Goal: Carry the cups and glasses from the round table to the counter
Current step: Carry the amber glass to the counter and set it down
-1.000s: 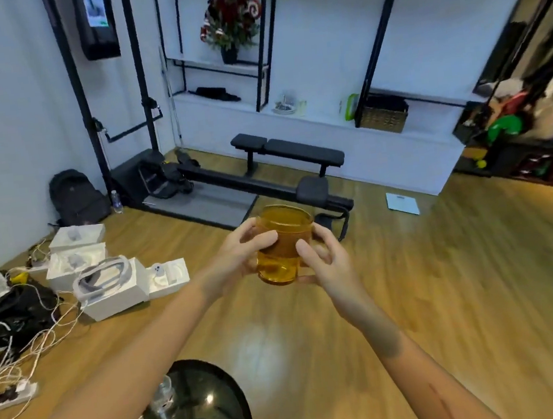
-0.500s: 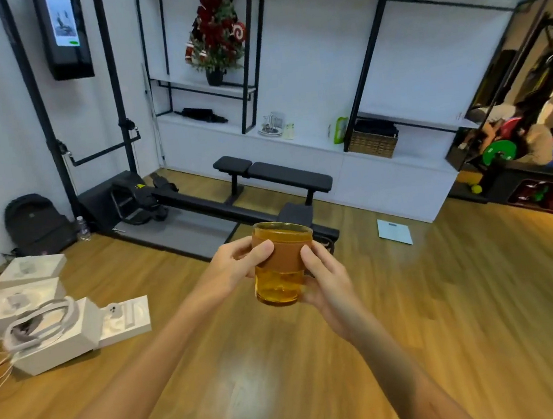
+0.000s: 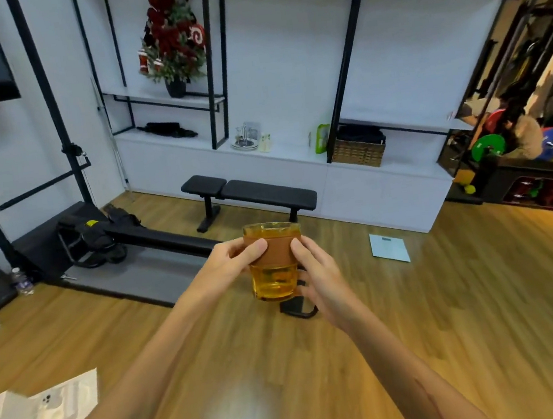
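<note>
between left hand (image 3: 230, 266) and right hand (image 3: 320, 275), upright amber glass (image 3: 274, 261)

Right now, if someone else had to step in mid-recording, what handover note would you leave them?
Left hand: grips the amber glass from its left side, thumb across the brown band.
Right hand: holds the same glass from the right, fingers curled round it.
The glass is upright, held in the air over the wooden floor, with the black bench and white shelving ahead.
Done: this glass is picked up and in transit.
Left: set it on the counter. The round table is out of view, so how many cups remain cannot be told.
</note>
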